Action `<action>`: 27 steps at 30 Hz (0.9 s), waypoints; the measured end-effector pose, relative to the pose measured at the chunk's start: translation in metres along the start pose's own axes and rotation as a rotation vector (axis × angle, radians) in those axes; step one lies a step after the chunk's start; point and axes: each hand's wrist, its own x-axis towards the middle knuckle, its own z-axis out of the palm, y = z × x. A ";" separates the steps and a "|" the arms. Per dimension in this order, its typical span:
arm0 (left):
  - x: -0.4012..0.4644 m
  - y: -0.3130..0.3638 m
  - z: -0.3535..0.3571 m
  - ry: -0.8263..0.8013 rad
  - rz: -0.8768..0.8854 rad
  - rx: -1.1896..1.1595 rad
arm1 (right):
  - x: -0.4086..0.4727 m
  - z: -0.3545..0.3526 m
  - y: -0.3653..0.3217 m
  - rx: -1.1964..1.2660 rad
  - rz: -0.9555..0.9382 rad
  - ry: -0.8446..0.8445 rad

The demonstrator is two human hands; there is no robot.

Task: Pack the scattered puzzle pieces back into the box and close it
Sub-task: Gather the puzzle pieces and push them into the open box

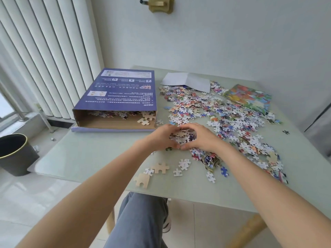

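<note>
Early stage: most puzzle pieces (223,111) unpacked.
Left hand (161,138) and right hand (200,138) cup one handful (180,136); box (116,97) open, barely filled.

Both forearms are bare from the frame edge to the wrist; no sleeve, watch, bracelet or ring is visible on either arm. The left hand (161,138) and right hand (200,138) wear no gloves. Fingernails are too small to assess. The legs are covered by loose blue-grey trousers (141,217) of a denim-like fabric, with soft folds running along the thigh. Below the trousers, part of a shoe (167,224) shows a dark upper and a white sole edge; further detail cannot be resolved.
</note>
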 end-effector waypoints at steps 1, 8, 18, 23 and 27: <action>-0.001 0.001 0.001 0.015 0.012 0.000 | 0.000 -0.001 -0.002 -0.020 0.000 -0.005; -0.005 -0.002 0.012 0.158 0.044 -0.062 | 0.003 -0.007 -0.019 -0.215 0.027 -0.054; -0.001 0.005 0.005 0.257 0.009 0.007 | -0.010 -0.004 -0.015 -0.055 0.071 0.078; -0.003 -0.001 0.000 0.328 -0.031 -0.038 | -0.013 -0.007 -0.026 -0.085 0.056 0.206; -0.013 -0.009 -0.014 0.405 -0.051 -0.079 | -0.007 -0.007 -0.038 -0.045 0.039 0.262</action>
